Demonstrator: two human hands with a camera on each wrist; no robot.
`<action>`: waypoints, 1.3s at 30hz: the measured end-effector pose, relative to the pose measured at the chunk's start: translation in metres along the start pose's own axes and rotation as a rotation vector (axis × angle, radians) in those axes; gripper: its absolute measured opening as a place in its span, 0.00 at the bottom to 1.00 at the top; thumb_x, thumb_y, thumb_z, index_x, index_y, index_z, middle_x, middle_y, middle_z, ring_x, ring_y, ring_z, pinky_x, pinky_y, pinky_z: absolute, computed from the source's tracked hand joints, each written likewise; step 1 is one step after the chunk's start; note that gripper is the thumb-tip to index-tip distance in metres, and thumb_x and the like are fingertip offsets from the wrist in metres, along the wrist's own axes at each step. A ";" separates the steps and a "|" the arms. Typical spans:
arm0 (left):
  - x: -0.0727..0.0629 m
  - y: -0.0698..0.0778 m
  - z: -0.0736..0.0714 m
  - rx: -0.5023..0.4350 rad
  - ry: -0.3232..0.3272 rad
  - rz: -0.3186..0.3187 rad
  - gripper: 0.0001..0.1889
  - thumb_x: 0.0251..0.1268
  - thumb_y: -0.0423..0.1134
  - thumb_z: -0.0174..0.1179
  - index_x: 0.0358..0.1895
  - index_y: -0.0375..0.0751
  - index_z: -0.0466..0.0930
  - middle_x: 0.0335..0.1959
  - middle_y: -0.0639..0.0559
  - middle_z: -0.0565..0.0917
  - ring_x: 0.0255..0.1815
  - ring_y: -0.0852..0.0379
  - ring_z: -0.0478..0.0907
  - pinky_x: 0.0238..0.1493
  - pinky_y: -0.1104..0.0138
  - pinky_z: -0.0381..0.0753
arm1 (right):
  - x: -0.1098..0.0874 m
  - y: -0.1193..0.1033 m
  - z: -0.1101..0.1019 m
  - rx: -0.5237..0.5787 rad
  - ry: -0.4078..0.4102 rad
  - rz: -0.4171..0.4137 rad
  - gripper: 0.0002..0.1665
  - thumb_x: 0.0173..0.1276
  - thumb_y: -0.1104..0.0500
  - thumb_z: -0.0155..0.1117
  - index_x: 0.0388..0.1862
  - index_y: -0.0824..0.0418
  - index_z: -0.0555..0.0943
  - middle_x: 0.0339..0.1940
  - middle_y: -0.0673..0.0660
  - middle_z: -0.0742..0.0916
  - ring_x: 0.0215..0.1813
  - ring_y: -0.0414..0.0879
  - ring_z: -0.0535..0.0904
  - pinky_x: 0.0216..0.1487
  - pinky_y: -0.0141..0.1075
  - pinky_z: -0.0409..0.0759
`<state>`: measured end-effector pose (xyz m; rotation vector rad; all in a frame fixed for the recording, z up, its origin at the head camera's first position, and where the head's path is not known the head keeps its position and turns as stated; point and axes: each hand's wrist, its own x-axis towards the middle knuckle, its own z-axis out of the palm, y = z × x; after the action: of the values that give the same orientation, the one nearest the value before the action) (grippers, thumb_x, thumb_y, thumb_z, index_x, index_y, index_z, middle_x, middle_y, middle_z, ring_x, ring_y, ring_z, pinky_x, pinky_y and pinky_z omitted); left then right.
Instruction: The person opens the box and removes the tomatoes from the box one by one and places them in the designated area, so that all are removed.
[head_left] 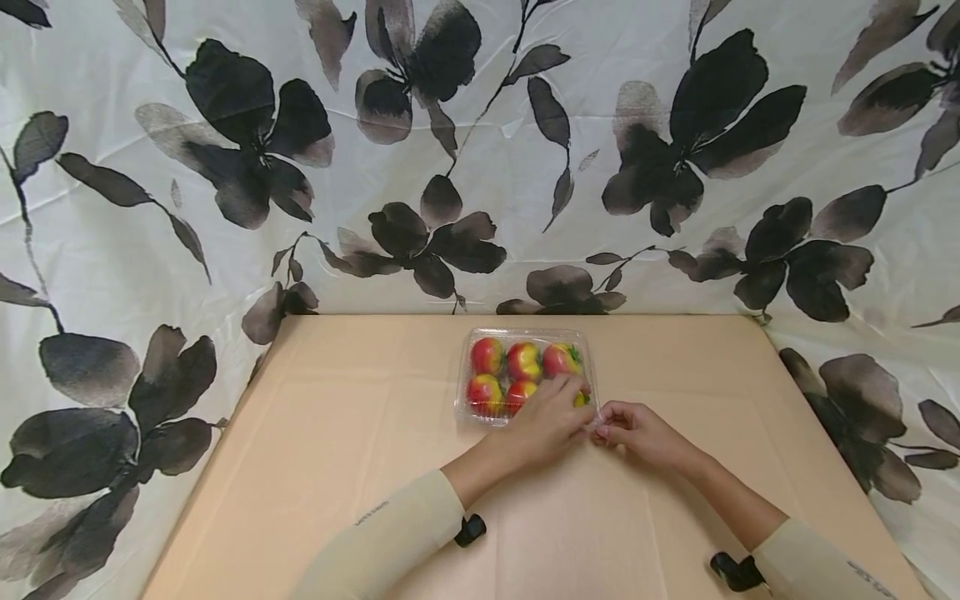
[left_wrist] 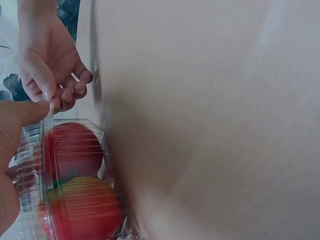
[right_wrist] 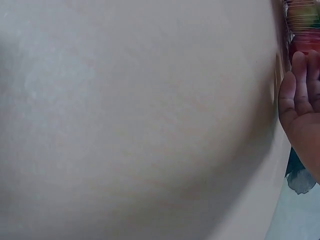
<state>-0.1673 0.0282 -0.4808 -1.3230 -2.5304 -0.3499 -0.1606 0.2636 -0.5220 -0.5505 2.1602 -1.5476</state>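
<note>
A clear plastic clamshell box (head_left: 517, 335) stands near the far edge of the table, with its lid over several red-and-yellow fruits (head_left: 524, 361) that look like apples. My left hand (head_left: 546, 423) reaches across its right part, hiding some of the fruit. In the left wrist view the left thumb (left_wrist: 31, 112) lies against the rim, gripping it near the corner. Thumb and fingertips of my right hand (head_left: 637, 433) pinch the rim at the near right corner, close beside the left hand. Only part of the right hand (right_wrist: 304, 102) shows in the right wrist view.
A pale tan cover lies over the table (head_left: 360, 475). Behind and at both sides hangs a white cloth with dark flowers (head_left: 247, 142). Small black cameras (head_left: 470, 531) sit at both wrists by the beige sleeves (head_left: 397, 533).
</note>
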 end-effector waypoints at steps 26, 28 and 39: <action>0.009 0.008 0.010 0.158 0.051 -0.013 0.05 0.72 0.45 0.65 0.39 0.55 0.91 0.47 0.52 0.78 0.50 0.54 0.72 0.48 0.64 0.74 | 0.004 -0.002 -0.009 -0.021 -0.004 -0.012 0.10 0.78 0.64 0.59 0.42 0.73 0.79 0.38 0.68 0.87 0.39 0.45 0.83 0.40 0.33 0.86; 0.010 0.009 0.012 0.196 0.048 0.002 0.06 0.73 0.43 0.64 0.41 0.54 0.90 0.48 0.51 0.78 0.50 0.53 0.73 0.49 0.62 0.77 | 0.004 -0.002 -0.009 -0.022 -0.005 -0.009 0.09 0.78 0.65 0.59 0.41 0.73 0.79 0.38 0.68 0.87 0.39 0.44 0.82 0.40 0.32 0.85; 0.014 0.012 0.018 0.270 0.101 -0.006 0.07 0.70 0.40 0.59 0.35 0.49 0.87 0.45 0.51 0.77 0.47 0.52 0.74 0.47 0.61 0.78 | 0.007 -0.001 -0.013 -0.037 0.002 -0.004 0.08 0.77 0.65 0.60 0.39 0.71 0.80 0.35 0.65 0.86 0.37 0.45 0.80 0.38 0.32 0.83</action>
<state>-0.1669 0.0514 -0.4916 -1.1654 -2.3973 -0.0695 -0.1733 0.2698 -0.5186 -0.5652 2.1945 -1.5141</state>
